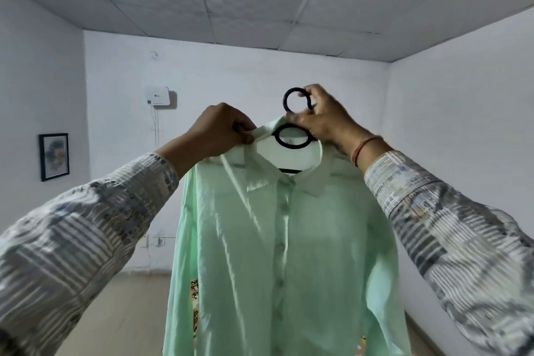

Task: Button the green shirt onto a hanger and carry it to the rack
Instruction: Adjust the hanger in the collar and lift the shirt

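Observation:
A pale green shirt [277, 254] hangs in front of me on a black hanger [291, 140], held up at chest height, its front placket closed by a row of buttons. My left hand [219, 131] pinches the left side of the collar. My right hand [323, 118] grips the hanger's neck just under its black ring-shaped top [289, 95]. The hanger's shoulders are hidden inside the shirt.
White walls surround me, with a framed picture [54, 156] on the left wall and a white box [157, 96] on the far wall. Beige floor [127, 306] shows below left. A patterned cloth [194, 298] peeks out behind the shirt's left edge. No rack is in view.

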`<act>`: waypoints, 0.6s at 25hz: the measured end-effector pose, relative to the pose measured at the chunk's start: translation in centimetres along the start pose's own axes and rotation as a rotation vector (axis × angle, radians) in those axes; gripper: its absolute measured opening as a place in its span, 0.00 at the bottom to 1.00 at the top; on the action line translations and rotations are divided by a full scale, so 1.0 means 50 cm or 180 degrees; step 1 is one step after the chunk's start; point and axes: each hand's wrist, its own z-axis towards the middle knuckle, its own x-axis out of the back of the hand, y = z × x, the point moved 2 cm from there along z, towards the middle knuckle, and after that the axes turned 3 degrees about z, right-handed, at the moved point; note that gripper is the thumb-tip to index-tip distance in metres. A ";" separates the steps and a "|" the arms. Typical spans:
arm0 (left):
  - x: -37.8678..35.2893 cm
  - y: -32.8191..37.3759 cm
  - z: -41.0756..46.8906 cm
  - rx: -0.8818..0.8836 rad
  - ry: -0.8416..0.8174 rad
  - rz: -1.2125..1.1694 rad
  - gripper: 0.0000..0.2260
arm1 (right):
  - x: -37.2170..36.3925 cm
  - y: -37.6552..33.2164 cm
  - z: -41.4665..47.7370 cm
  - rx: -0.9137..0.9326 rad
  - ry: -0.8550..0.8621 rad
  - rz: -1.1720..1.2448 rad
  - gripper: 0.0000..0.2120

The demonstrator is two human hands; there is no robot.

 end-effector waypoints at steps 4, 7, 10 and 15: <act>-0.030 0.022 -0.006 0.0105 0.0218 -0.0072 0.11 | 0.048 0.001 0.015 0.0027 0.0071 0.0742 0.06; -0.050 0.028 -0.010 0.0269 -0.0179 -0.0218 0.19 | 0.056 0.022 0.009 0.0281 0.0310 0.0513 0.06; -0.059 0.041 -0.010 0.0354 -0.0272 -0.1259 0.25 | 0.035 0.046 -0.004 0.0325 0.0059 0.0233 0.05; -0.076 0.082 0.013 0.0384 -0.0035 -0.1936 0.19 | 0.016 0.036 -0.007 0.0403 0.0115 0.0279 0.06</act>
